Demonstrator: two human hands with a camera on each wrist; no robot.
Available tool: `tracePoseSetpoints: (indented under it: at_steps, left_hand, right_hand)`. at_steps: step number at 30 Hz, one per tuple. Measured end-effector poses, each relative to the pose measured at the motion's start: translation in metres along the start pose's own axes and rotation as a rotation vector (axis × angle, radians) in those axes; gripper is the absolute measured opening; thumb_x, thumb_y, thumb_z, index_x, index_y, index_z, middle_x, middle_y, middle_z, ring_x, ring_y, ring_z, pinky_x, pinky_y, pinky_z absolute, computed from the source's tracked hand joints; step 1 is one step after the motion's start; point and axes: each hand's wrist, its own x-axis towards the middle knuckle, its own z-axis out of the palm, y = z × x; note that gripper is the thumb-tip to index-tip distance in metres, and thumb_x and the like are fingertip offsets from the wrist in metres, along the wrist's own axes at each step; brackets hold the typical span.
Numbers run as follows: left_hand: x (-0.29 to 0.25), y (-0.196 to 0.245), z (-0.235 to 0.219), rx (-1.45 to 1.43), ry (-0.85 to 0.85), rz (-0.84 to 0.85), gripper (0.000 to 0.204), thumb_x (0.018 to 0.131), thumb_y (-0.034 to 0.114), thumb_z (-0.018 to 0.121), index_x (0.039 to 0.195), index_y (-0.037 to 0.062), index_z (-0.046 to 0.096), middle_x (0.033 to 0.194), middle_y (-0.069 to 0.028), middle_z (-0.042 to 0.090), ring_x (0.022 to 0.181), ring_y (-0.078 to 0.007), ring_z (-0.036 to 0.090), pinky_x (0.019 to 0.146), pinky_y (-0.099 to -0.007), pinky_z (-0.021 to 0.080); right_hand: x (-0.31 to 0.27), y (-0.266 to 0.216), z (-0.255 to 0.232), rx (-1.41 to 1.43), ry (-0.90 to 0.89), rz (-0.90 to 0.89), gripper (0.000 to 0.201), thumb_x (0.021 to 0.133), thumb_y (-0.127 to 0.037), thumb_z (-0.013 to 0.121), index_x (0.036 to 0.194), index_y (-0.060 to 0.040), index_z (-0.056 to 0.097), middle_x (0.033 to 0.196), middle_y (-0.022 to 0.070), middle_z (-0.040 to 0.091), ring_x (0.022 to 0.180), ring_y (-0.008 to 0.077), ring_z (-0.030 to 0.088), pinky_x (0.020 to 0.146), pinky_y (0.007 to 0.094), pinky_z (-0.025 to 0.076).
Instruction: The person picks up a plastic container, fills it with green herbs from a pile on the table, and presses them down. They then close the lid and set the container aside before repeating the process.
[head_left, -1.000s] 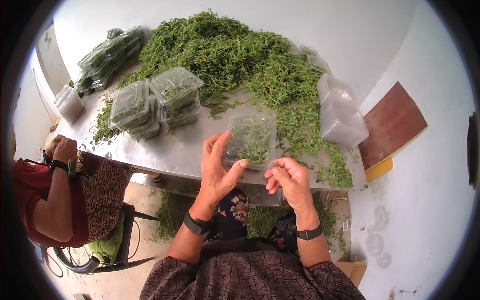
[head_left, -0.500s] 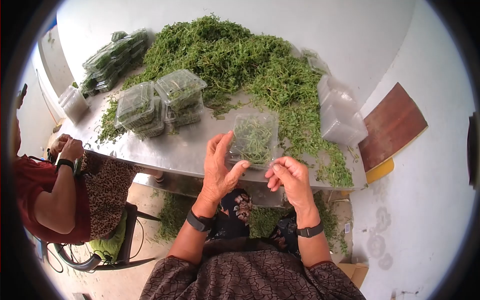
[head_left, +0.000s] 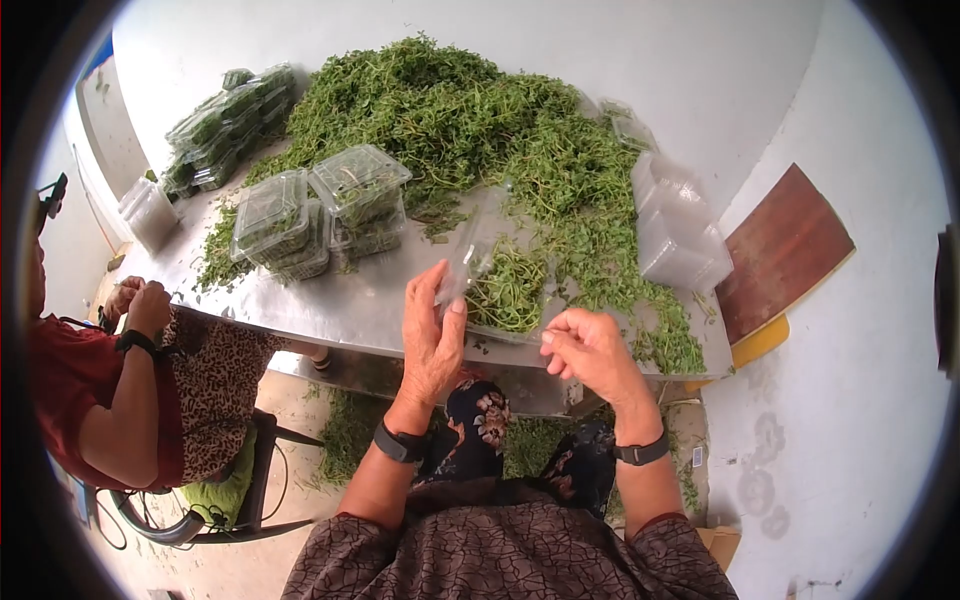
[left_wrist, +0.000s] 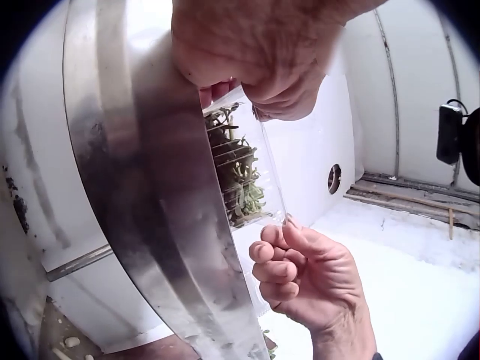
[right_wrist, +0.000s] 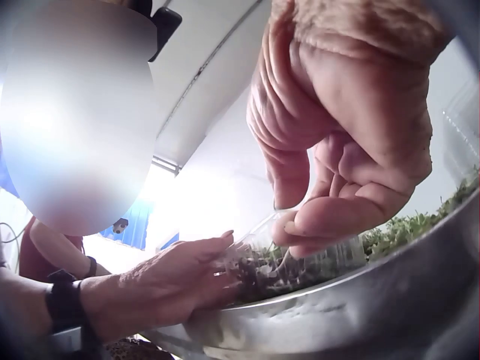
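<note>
A clear plastic clamshell box (head_left: 510,330) filled with green leafy stems (head_left: 508,290) sits near the table's front edge. Its lid (head_left: 478,240) stands raised and tilted along the left side, uncovering the stems. My left hand (head_left: 433,340) lies against that side, fingers fairly straight, with the lid at its fingertips and thumb. At the front right corner, my right hand (head_left: 592,350) pinches the thin plastic edge between thumb and finger, the other fingers curled. In the right wrist view the right hand (right_wrist: 352,142) covers part of the box.
A heap of greens (head_left: 420,110) covers the back of the metal table (head_left: 365,310). Filled boxes (head_left: 270,215) are stacked at left, more (head_left: 225,125) behind them. Nested clear containers (head_left: 683,235) stand at right. Another person (head_left: 110,400) sits at the left end.
The lid lay flat over the greens earlier and now stands up at the left. My left hand has turned more upright, and the right hand has shifted slightly right.
</note>
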Motion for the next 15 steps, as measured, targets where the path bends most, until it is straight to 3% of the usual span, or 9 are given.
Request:
tracePoseSetpoints:
  at_steps: [4,6,10,12,13,15]
  left_hand:
    - [-0.002,0.001,0.001,0.027,-0.002,-0.024,0.041,0.092,0.012,0.05,0.13,-0.0018,0.044,0.115,-0.0202,0.05,0.106,-0.0327,0.051,0.091,-0.037,0.042]
    - [-0.003,-0.002,0.003,0.097,0.039,0.059,0.041,0.092,0.01,0.05,0.13,-0.0018,0.043,0.115,-0.0215,0.05,0.103,-0.0346,0.052,0.089,-0.0384,0.043]
    - [-0.005,0.0,0.004,0.117,0.054,0.038,0.042,0.091,0.009,0.05,0.131,-0.0018,0.043,0.115,-0.0224,0.051,0.101,-0.0357,0.053,0.087,-0.0394,0.043]
    - [-0.005,0.001,0.004,0.116,0.04,0.019,0.042,0.091,0.008,0.051,0.131,-0.0021,0.042,0.113,-0.0231,0.051,0.099,-0.0363,0.053,0.086,-0.0395,0.044]
    - [-0.005,-0.001,0.005,0.114,0.048,0.018,0.042,0.091,0.008,0.051,0.131,-0.0021,0.042,0.113,-0.0231,0.051,0.099,-0.0363,0.053,0.086,-0.0395,0.044]
    - [-0.004,-0.003,0.006,0.148,0.088,0.104,0.038,0.094,0.011,0.046,0.129,-0.0026,0.042,0.101,-0.018,0.052,0.085,-0.0305,0.052,0.077,-0.0378,0.044]
  right_hand:
    - [0.017,-0.012,-0.021,-0.093,0.093,-0.029,0.017,0.088,-0.011,0.06,0.097,0.003,0.06,0.075,0.0078,0.064,0.06,0.0114,0.062,0.051,0.0243,0.048]
    - [0.028,-0.023,-0.029,-0.188,0.278,-0.068,0.019,0.087,-0.009,0.06,0.101,0.0039,0.061,0.076,0.0097,0.065,0.061,0.0126,0.062,0.053,0.0273,0.048]
    - [0.063,-0.028,-0.049,-0.256,0.358,-0.082,0.026,0.085,-0.011,0.062,0.106,0.0037,0.061,0.08,0.0135,0.067,0.065,0.0164,0.064,0.058,0.0311,0.049]
    - [0.085,-0.023,-0.059,-0.385,0.425,-0.146,0.032,0.082,-0.013,0.065,0.109,0.0027,0.061,0.086,0.017,0.068,0.069,0.0214,0.065,0.063,0.0336,0.05]
    - [0.094,-0.023,-0.062,-0.424,0.436,-0.138,0.037,0.08,-0.015,0.067,0.112,0.0003,0.061,0.092,0.0206,0.067,0.08,0.0276,0.066,0.073,0.0366,0.051]
    - [0.113,-0.019,-0.065,-0.512,0.44,-0.179,0.039,0.081,-0.012,0.066,0.116,0.0015,0.059,0.092,0.0176,0.066,0.077,0.023,0.065,0.067,0.0338,0.051]
